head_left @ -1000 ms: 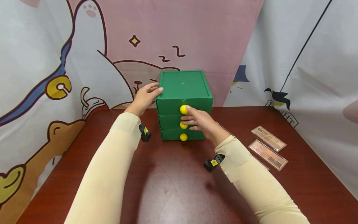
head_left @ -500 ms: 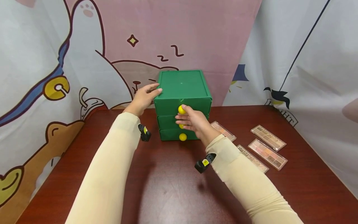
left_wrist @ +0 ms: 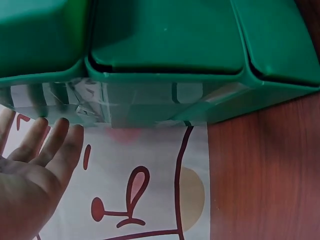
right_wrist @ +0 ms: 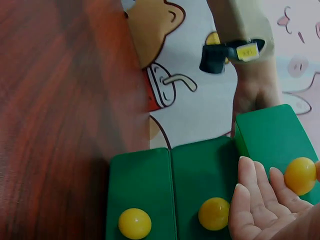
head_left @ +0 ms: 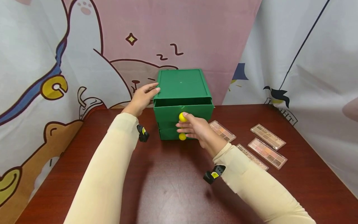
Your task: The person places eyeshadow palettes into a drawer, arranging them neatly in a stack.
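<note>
A green three-drawer cabinet point(head_left: 181, 82) stands at the back of the table. Its top drawer point(head_left: 167, 113) is pulled partway out, leaving a dark gap under the lid. My right hand point(head_left: 199, 129) pinches that drawer's yellow knob point(right_wrist: 300, 176) between thumb and index finger, the other fingers extended below it. In the right wrist view, the middle knob point(right_wrist: 214, 214) and bottom knob point(right_wrist: 134, 223) sit on closed drawers. At the cabinet's upper left edge, my left hand point(head_left: 142, 98) rests with fingers extended along the side; the left wrist view shows its fingertips point(left_wrist: 61, 131) by the side wall.
Several eyeshadow palettes lie on the right of the brown table point(head_left: 167, 186): one palette point(head_left: 222, 132) close to the cabinet, another palette point(head_left: 252, 157) partly behind my right sleeve, two more farther right, including a pinkish palette point(head_left: 268, 153). A cartoon-printed cloth point(head_left: 218, 37) hangs behind.
My right hand has taken the top knob and drawn the top drawer out toward me; it was closed before. The left hand has stayed at the cabinet's left edge.
</note>
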`<action>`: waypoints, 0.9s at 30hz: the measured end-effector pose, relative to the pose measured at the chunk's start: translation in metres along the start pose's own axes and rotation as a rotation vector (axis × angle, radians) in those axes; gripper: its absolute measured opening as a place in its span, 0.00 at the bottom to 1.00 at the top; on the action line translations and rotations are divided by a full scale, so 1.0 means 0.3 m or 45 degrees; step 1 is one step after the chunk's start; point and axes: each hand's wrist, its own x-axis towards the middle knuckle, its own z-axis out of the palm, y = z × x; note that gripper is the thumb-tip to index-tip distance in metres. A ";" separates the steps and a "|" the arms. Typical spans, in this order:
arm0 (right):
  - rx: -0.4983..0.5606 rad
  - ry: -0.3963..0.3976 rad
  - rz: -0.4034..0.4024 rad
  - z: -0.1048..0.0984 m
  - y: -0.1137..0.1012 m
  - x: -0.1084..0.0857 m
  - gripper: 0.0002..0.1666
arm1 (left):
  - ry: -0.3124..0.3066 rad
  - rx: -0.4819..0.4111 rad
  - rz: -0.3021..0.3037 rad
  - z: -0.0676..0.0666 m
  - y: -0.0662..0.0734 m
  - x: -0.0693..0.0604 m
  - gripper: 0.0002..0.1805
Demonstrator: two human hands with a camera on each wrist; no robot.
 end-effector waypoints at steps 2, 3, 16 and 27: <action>-0.025 -0.016 -0.017 0.001 0.006 -0.019 0.32 | -0.002 0.004 0.006 -0.002 0.001 0.000 0.27; -0.034 -0.024 -0.022 0.001 0.010 -0.028 0.32 | -0.004 0.008 0.009 -0.003 0.002 -0.001 0.27; -0.110 -0.131 -0.014 -0.012 0.047 -0.147 0.32 | -0.007 0.017 0.052 0.007 0.004 -0.003 0.27; -0.137 -0.228 -0.023 -0.008 0.075 -0.238 0.31 | 0.005 -0.033 0.078 0.008 -0.007 -0.001 0.27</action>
